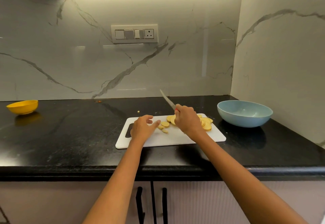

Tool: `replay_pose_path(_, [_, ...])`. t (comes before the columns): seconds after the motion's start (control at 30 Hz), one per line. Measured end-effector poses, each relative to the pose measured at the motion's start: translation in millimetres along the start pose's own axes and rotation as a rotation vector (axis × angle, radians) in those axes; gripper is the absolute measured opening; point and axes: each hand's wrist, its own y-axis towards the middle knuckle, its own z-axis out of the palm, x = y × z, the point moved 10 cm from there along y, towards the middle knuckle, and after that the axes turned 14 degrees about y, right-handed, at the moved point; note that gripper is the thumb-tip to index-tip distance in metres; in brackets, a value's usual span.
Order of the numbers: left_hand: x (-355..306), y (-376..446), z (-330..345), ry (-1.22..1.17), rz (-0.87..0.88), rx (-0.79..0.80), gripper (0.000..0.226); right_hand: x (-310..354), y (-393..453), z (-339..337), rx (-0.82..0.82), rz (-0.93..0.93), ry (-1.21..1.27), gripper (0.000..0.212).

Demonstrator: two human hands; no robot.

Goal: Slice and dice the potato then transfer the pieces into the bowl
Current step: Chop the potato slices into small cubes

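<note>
Head-cam view down at a black kitchen counter w/ a white cutting board near its front edge. The potato is already cut into round slices, fanned in an overlapping row on the far right part of the board, partly hidden behind the right hand. That hand is wrapped around the red handle of a knife, blade raised off the board and pointing up and away toward the wall. The left hand rests over the board's left half, fingers loosely spread and gripping nothing; its index fingertip reaches toward a few small loose pieces mid-board, just beside them, maybe touching, can't tell. The main slice row sits apart from the left fingers, on the other side of the knife hand. Risks, as a guess: slices are thin and prob. slick, so stacking them for dicing could slip and pull the blade toward the left fingertips, esp. w/ those fingers extended rather than tucked. A stray bit already lies off the board on the counter, so more could scatter. The blue bowl waits empty to the right, well apart from the board; pieces may drop in the gap during transfer. A yellow bowl sits far left.
</note>
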Motion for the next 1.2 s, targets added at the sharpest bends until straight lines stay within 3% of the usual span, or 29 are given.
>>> replay_pose_path(0.07, [-8.6,-3.0,12.0,0.042,0.056,0.107,0.072,-11.2,4.7,1.4,-0.040,0.007,0.002,0.020])
replay_pose_path(0.13, [-11.7,-4.5,17.0,0.090,0.087,0.149,0.077,-16.6,7.1,1.7,-0.053,0.006,0.006,0.021])
replay_pose_path(0.43, [-24.2,-8.2,8.6,-0.023,0.225,0.094,0.027,-19.1,3.1,2.3,-0.046,-0.037,-0.004,0.019])
replay_pose_path(0.63, [-20.2,-8.7,-4.5,-0.069,0.195,-0.019,0.038,-18.1,3.1,0.3,-0.059,-0.053,0.003,0.020])
replay_pose_path(0.77, [-18.2,-8.6,-8.0,-0.033,0.170,-0.064,0.026,-17.3,-0.2,-2.5,-0.071,-0.063,0.017,0.022])
replay_pose_path(0.9, [-21.2,-13.1,1.5,0.101,0.156,-0.007,0.049,-18.0,-3.1,-2.5,-0.065,-0.061,0.016,0.024])
replay_pose_path(1.03, [-26.5,-12.8,0.1,0.213,0.177,-0.018,0.038,-17.3,-2.0,-2.8,-0.072,-0.069,0.022,0.022])
replay_pose_path(1.2, [-27.8,-13.9,-0.2,0.106,0.188,0.021,0.028,-16.0,2.9,4.3,-0.042,-0.075,0.034,0.022])
